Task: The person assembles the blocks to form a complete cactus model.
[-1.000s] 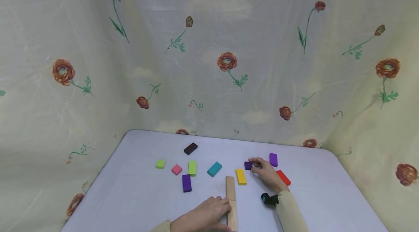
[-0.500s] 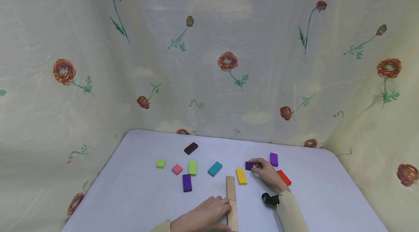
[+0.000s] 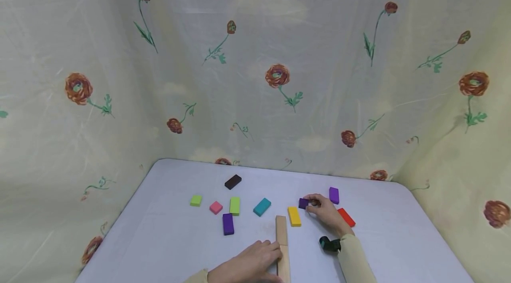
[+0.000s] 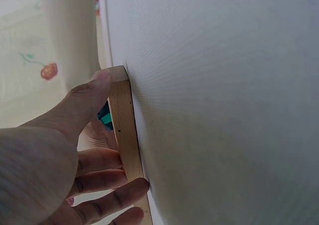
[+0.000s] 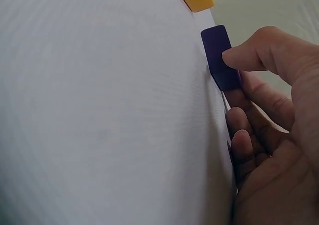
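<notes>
"Dark purple block (image 3: 303, 203): where is it being held?"

"At the right hand's (image 3: 325, 212) fingertips, over the right part of the white table (image 3: 131, 243). The thumb is pressing one side and the fingers are pinching from the other."

"Is it touching the tabletop?"

"Its lower edge is coming very close in the right wrist view, but I can't fairly tell from that angle."

"And the left hand (image 3: 255, 258)?"

"It is gripping the nearer wooden block (image 3: 284, 265), the thumb pressing at its near end. The farther wooden block (image 3: 281, 230) is lying end to end with it, the pair running away from the person."

"What is lying around the right hand?"

"The yellow block (image 3: 294, 216) is lying to its left, the violet block (image 3: 333, 195) beyond it to the right, and the red block (image 3: 346, 217) just beside it."

"And farther left?"

"The teal block (image 3: 262, 207) is lying slantwise. Past it, two lime blocks (image 3: 234, 206), a pink block (image 3: 216, 207) and an indigo block (image 3: 228, 224) are sitting loosely together, with a black block (image 3: 233, 181) lying behind them."
</notes>
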`<action>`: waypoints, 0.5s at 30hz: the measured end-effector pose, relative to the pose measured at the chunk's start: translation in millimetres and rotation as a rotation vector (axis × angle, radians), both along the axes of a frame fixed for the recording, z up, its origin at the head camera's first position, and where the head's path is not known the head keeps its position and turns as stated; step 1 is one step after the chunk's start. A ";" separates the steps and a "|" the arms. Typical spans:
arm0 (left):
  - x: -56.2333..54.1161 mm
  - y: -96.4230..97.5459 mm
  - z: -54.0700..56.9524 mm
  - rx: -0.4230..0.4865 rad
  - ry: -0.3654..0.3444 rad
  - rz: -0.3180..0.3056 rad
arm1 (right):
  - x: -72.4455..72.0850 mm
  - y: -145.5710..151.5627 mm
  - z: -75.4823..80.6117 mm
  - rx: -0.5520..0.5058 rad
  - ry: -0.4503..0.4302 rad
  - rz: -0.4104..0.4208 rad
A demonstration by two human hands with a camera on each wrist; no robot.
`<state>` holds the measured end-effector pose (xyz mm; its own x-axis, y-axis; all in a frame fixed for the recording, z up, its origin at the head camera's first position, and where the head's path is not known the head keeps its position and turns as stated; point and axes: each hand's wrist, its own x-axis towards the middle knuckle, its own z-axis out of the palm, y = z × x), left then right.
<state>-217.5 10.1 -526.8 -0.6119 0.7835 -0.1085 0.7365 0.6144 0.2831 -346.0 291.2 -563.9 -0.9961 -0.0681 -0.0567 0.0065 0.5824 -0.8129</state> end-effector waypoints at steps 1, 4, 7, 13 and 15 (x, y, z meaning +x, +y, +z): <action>0.0 -0.1 -0.1 0.000 0.003 -0.002 | 0.5 -0.1 0.6 0.002 0.002 0.000; 0.0 -0.5 0.1 0.001 0.009 -0.007 | 0.7 -0.3 1.1 0.009 0.016 0.004; -0.1 -0.9 0.6 -0.002 0.004 -0.005 | 1.1 -0.9 2.3 0.012 0.024 0.003; 0.0 -1.6 1.6 -0.009 0.012 -0.013 | 4.6 -5.6 9.0 0.010 0.009 0.007; -0.1 -1.7 1.7 -0.006 0.018 -0.017 | 5.6 -7.8 11.1 0.014 0.002 0.013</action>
